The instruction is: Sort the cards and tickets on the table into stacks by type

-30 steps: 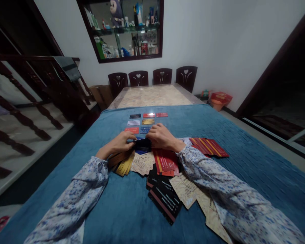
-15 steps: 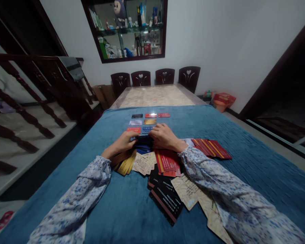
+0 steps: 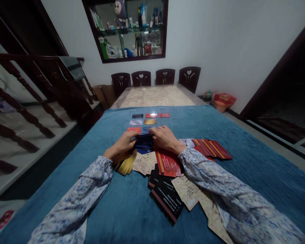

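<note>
Between both hands, at the middle of the cloth, is a dark blue card [image 3: 144,137]. My left hand [image 3: 124,144] pinches its left end, and my right hand [image 3: 165,138] has its fingers closed on the right end. Just below lie more blue cards [image 3: 144,149] in a fanned pile. Close to my left wrist are gold cards [image 3: 127,163], with cream cards [image 3: 145,162] beside them. Red cards [image 3: 167,162] rest under my right wrist. Beyond my fingers, single cards lie in rows, among them an orange-red card [image 3: 134,130] and a blue card [image 3: 147,129].
Black cards [image 3: 167,203] and cream cards [image 3: 189,191] lie loosely near me, partly under my right sleeve. A fan of dark red cards [image 3: 213,148] is to the right. The blue cloth [image 3: 112,210] covers the near table; bare marble tabletop [image 3: 157,96] and chairs [image 3: 165,77] stand beyond.
My right hand's fingers have shifted slightly at the blue card's right end, and the card sits a little higher. The other cards look unchanged.
</note>
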`<state>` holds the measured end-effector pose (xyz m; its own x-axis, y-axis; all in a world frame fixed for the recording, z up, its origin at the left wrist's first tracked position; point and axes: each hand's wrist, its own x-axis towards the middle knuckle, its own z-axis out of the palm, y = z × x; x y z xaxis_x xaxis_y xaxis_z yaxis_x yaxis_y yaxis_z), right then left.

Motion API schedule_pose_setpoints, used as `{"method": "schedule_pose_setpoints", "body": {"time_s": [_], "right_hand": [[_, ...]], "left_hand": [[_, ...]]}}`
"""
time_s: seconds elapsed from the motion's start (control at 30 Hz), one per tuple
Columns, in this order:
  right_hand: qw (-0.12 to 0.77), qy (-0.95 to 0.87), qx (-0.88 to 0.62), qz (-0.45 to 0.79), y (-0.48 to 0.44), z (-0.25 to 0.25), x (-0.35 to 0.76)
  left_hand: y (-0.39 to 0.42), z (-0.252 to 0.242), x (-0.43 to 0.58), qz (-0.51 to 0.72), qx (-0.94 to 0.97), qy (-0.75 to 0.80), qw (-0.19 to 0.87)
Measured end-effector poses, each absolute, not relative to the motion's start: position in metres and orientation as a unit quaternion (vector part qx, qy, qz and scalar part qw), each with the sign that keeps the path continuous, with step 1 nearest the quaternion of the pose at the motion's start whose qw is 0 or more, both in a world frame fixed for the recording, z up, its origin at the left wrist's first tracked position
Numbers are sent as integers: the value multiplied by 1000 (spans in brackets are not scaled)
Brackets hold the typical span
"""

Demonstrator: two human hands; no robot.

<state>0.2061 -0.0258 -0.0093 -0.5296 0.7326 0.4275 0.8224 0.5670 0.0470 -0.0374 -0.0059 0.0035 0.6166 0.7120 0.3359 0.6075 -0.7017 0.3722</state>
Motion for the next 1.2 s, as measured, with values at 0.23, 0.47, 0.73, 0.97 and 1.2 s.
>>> {"method": "schedule_pose_setpoints", "body": {"time_s": [0.23, 0.47, 0.73, 0.97, 1.2], "right_hand": [[152, -852, -494, -88, -32, -2, 203], [164, -842, -507, -83, -31, -4, 202], [200, -849, -481, -87, -31, -10, 204], [216, -855, -464, -87, -29, -15, 204], [222, -851, -463, -106, -29, -11, 203]], "left_hand": [[-6, 0, -37, 231, 891, 370, 127], [-7, -7, -33, 268, 871, 395, 118], [-8, -7, -33, 295, 850, 421, 114], [-6, -9, -33, 301, 844, 427, 121], [-8, -6, -30, 308, 838, 430, 133]]}}
